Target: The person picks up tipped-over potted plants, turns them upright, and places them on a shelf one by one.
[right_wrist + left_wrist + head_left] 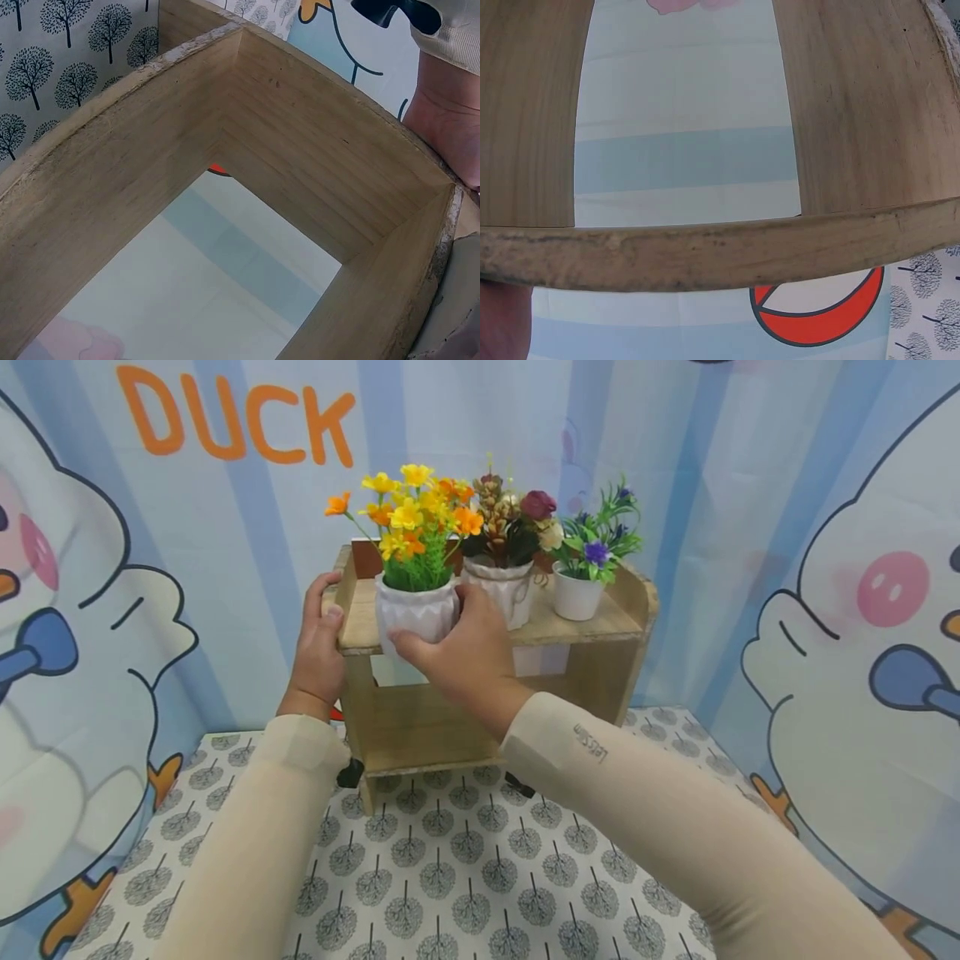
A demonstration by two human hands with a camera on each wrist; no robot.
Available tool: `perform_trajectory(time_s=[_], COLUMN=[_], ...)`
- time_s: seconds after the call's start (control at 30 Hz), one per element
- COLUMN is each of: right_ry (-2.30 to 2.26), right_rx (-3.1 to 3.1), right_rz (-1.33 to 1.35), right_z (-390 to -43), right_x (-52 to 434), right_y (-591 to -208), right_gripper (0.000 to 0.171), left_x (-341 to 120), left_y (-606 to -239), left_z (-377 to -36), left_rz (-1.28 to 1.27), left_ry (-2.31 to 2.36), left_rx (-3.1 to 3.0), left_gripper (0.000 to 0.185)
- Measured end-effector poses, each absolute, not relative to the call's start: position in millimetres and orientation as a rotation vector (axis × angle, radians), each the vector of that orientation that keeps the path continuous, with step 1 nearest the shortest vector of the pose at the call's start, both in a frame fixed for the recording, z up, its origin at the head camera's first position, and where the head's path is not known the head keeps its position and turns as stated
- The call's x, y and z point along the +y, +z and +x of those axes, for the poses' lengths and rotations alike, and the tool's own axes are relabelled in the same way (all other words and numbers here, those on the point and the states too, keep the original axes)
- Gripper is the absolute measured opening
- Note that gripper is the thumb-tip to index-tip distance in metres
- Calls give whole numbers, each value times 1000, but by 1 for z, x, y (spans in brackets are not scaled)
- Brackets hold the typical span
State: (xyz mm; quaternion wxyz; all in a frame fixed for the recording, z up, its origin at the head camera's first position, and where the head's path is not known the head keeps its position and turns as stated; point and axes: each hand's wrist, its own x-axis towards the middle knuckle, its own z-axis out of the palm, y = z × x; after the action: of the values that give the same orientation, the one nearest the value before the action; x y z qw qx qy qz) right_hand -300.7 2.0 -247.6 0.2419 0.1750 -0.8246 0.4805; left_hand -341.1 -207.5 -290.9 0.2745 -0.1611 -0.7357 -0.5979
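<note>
A small wooden shelf (pixel 495 639) stands on the tabletop, its front side open. My left hand (pixel 317 643) grips the upper part of its left side panel. In my right hand (pixel 472 652) is a white ridged flowerpot (pixel 416 614) with yellow and orange artificial flowers (pixel 412 518), held between thumb and fingers. The pot is at the left of the top board, overlapping its front edge; whether it touches the board I cannot tell. In the right wrist view, part of the pot (pixel 456 307) shows at the lower right, and my left hand (pixel 450 112) above it.
A white pot (pixel 501 593) with dark red and cream flowers stands mid-shelf. Right of it is a smaller white pot (pixel 577 595) with purple flowers. A tree-print cloth (pixel 465 893) covers the table, and a duck-printed curtain (pixel 480 410) hangs behind.
</note>
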Motion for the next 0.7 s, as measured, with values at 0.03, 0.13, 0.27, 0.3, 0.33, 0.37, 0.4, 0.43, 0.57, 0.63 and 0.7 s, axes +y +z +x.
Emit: perform_trajectory(time_s=[0.03, 0.13, 0.27, 0.3, 0.33, 0.37, 0.4, 0.43, 0.57, 0.63, 0.7], right_ry=[1317, 1324, 1316, 1322, 1323, 1328, 1341, 1351, 1356, 1344, 1319], right_rx=[-2256, -2256, -2269, -2273, -2277, -2280, -2282, -2284, -2311, -2332, -2351], right_rz=[481, 494, 506, 506, 505, 503, 503, 503, 490, 475, 459], right_z=[-301, -303, -305, -305, -305, -305, -304, -304, -303, -303, -304], right_x=[2, 1, -1, -2, -2, -3, -4, -5, -8, -10, -12], right_y=[-248, -248, -247, -247, -247, -246, -246, -245, -242, -241, -240], right_gripper=[75, 75, 74, 74, 74, 74, 74, 74, 76, 79, 81], left_x=[-208, -207, -208, -208, -208, -208, -208, -208, -208, -208, -208], left_y=[-291, -291, -291, -291, -291, -291, -291, -291, -291, -291, -291], left_z=[-341, -341, -339, -338, -338, -338, -338, -338, -339, -339, -339], left_rz=[-434, -434, -424, -426, -427, -431, -438, -445, -449, -446, -447], left_ry=[-1614, -1608, -1594, -1594, -1591, -1597, -1599, -1602, -1598, -1595, -1596], left_rx=[-1973, -1977, -1999, -2000, -2003, -1998, -1991, -1984, -1970, -1972, -1968], left_gripper=[50, 51, 51, 51, 51, 51, 52, 52, 51, 51, 51])
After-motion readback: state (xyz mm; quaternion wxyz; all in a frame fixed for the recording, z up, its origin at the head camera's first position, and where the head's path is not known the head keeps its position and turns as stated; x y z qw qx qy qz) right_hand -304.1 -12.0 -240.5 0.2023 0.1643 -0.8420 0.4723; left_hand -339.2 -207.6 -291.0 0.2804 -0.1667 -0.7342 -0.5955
